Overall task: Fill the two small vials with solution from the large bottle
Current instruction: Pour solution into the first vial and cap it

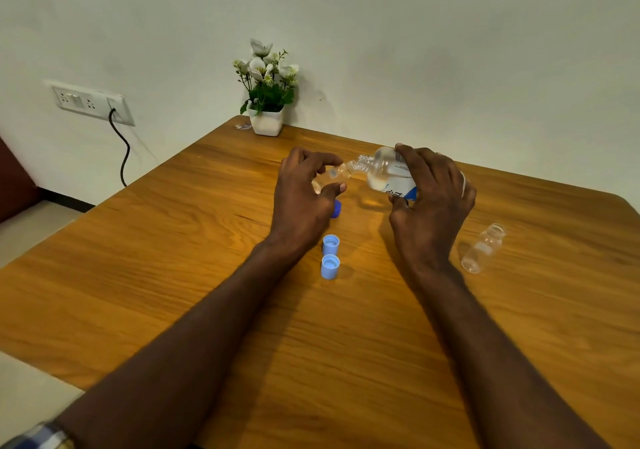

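My right hand (431, 199) grips the large clear bottle (384, 171), tipped on its side with its open neck pointing left. My left hand (304, 192) holds a small clear vial (330, 175) tilted, its mouth right at the bottle's neck; most of the vial is hidden by my fingers. A second small vial (483, 247) stands uncapped on the table to the right of my right wrist. Two light blue caps (330, 256) lie open side up between my forearms. A darker blue cap (336, 209) peeks out beside my left hand.
The wooden table (173, 258) has its left edge near a wall socket (91, 102) with a black cable. A white pot of flowers (267, 102) stands at the table's far corner against the wall.
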The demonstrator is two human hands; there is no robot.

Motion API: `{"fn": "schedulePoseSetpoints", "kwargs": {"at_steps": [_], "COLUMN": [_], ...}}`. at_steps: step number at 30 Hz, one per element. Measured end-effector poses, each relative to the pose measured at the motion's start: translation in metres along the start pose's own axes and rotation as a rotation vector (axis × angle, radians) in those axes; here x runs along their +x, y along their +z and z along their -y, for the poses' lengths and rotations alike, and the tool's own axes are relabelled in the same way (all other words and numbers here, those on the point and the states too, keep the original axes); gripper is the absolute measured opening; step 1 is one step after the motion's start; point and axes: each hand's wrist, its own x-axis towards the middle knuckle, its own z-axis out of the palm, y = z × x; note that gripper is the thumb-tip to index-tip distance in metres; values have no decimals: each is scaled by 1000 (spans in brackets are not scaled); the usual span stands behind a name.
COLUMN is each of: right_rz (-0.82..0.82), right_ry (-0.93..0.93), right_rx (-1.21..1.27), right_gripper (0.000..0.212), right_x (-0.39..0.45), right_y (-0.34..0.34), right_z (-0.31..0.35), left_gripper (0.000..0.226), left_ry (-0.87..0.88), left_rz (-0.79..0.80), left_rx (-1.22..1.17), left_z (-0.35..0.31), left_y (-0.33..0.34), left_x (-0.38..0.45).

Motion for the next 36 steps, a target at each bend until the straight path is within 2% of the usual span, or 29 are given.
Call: {"fn": "schedulePoseSetpoints", "kwargs": {"at_steps": [36], "right_rz": [0], "right_ry": [-6], "right_rx": [-12], "right_gripper": [80], "right_x": [1], "right_y": [0], "right_z": [-1], "left_gripper": [35], "left_ry": [-7], "left_rz": [5], "left_rx": [9], "left_z": [-1], "left_y": [0], "left_x": [1]}}
